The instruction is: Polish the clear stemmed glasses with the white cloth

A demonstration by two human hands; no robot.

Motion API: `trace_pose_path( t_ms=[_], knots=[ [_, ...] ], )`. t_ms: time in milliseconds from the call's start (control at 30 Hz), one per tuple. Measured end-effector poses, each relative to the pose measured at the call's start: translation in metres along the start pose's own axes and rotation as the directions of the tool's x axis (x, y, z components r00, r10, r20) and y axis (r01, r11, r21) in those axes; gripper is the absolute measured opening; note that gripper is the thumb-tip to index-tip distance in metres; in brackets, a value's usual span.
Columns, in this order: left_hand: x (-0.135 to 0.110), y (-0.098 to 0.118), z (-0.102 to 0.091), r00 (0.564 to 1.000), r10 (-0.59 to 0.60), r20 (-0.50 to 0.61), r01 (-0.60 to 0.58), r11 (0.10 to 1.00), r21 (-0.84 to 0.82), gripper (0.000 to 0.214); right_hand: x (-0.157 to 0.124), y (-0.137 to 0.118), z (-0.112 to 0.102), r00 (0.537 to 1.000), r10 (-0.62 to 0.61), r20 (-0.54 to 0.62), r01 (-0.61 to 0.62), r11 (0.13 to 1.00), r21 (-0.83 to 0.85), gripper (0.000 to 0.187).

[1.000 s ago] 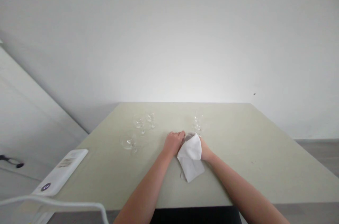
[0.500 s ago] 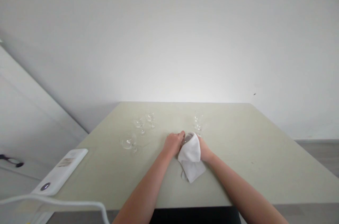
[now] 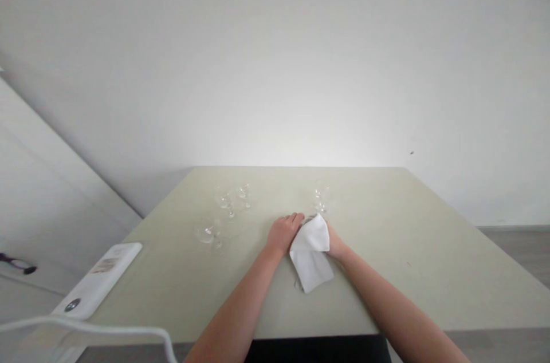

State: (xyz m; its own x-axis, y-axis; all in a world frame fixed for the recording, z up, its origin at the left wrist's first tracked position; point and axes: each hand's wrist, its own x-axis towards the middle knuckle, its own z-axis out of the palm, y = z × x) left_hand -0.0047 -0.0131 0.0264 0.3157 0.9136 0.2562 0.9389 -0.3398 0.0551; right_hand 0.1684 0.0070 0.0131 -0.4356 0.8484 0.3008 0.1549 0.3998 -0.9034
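Note:
A white cloth hangs between my two hands over the near middle of the table. My right hand grips the cloth from the right, its fingers mostly behind the fabric. On the left, my left hand is curled around a clear glass, which the cloth and fingers now largely cover. Just beyond my hands stands clear stemmed glassware. Off to the left are a larger stemmed glass and two smaller ones, a nearer glass and a farther glass.
The pale table meets a white wall at its far edge. A white flat device lies at the left edge, with a white cable in front. White cabinetry with a dark handle stands at the left.
The cloth has shifted up over the glass mouth, hiding the rim that showed before. My left fingers have come forward over the glass. The other glasses stay in place.

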Motion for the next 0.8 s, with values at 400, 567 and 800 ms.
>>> trace_pose_path(
  t_ms=[400, 567, 800],
  knots=[
    [-0.0001, 0.0008, -0.0052, 0.993, -0.055, 0.109, 0.060, 0.998, -0.036, 0.017, -0.0027, 0.0050, 0.0004, 0.995, 0.046, 0.084, -0.053, 0.995, 0.083, 0.027],
    [-0.0017, 0.0005, -0.0041, 0.991, -0.067, 0.113, 0.073, 0.996, -0.050, 0.018, -0.0023, 0.0087, 0.0003, 0.993, -0.019, 0.112, 0.013, 0.999, 0.052, 0.022],
    [-0.0020, 0.0024, -0.0037, 0.983, -0.099, 0.154, 0.112, 0.990, -0.082, 0.019, -0.0032, 0.0060, 0.0034, 1.000, -0.025, 0.012, 0.026, 0.987, -0.156, 0.022]
  ],
)
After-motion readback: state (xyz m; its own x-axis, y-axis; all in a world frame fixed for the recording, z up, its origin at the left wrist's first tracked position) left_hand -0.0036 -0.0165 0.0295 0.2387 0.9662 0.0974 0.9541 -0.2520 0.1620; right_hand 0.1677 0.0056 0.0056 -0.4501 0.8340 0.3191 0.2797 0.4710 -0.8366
